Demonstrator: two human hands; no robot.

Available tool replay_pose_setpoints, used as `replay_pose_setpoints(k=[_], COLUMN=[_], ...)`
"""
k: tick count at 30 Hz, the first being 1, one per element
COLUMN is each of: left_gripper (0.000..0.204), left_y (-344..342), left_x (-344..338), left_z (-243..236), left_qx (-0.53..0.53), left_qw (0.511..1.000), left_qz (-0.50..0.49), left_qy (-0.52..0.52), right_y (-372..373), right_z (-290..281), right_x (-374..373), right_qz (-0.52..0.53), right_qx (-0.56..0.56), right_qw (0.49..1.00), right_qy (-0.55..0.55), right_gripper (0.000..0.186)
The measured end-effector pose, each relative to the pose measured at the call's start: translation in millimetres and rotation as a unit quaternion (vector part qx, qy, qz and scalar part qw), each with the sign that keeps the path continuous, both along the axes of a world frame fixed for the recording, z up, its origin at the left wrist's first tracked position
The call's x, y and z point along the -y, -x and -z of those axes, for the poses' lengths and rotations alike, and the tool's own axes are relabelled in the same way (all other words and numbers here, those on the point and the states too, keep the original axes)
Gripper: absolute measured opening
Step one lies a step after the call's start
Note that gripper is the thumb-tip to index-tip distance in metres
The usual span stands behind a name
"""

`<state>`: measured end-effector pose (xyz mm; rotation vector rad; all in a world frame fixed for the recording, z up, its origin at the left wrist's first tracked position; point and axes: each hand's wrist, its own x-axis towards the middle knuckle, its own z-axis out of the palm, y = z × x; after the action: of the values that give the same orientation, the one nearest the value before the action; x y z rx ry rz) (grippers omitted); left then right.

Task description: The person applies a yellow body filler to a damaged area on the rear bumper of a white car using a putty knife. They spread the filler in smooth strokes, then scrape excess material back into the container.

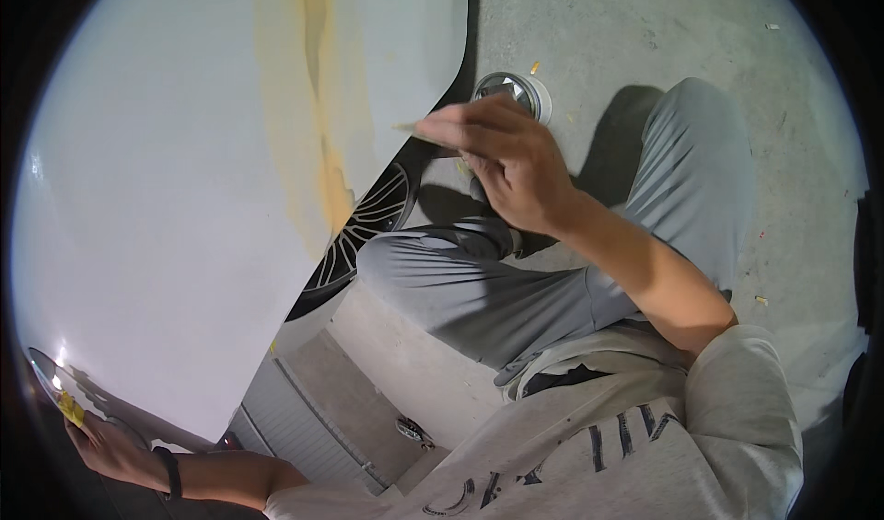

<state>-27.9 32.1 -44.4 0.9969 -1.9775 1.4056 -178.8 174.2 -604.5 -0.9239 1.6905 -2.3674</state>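
A white car body panel (166,179) fills the left, with a long yellowish streak of filler (327,184) running down it to its edge. My right hand (497,156) is raised beside that edge, fingers closed on a thin, pale flat piece (407,127), slightly blurred. At lower left, my left hand (101,442) is at the panel's rim by a shiny curved fitting (44,370), with its fingers closed on a small yellow piece (70,410) whose kind I cannot make out. Behind my right hand sits a round tin (539,97), partly hidden.
A spoked wheel (354,239) shows under the panel. My bent legs (691,179) rest over the grey concrete floor (589,32), which has small scraps on it. A paved strip with a grey grating (295,410) and a small oval object (414,433) lies at the bottom.
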Motion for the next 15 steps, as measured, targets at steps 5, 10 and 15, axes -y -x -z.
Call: replay_pose_setpoints(k=[5,10,15], left_gripper=[0.051,0.045,0.046], left_y=[1.5,-1.6,-3.5], left_x=[-2.7,-4.3,-2.0], left_z=[10.2,7.7,6.4], left_qx=[0.017,0.012,-0.002], left_qw=[1.0,1.0,0.998], left_qz=[0.017,0.019,0.033], left_qy=[0.011,0.001,-0.045], right_y=[27.1,34.4,19.6], right_z=[4.2,-31.8,-79.4], right_x=[4.4,-1.1,4.8], right_qz=[0.0,0.002,0.021], right_qx=[0.046,-0.008,-0.161], right_qw=[0.997,0.997,0.986], right_qy=[-0.068,-0.072,-0.046], right_gripper=[0.03,0.036,0.043])
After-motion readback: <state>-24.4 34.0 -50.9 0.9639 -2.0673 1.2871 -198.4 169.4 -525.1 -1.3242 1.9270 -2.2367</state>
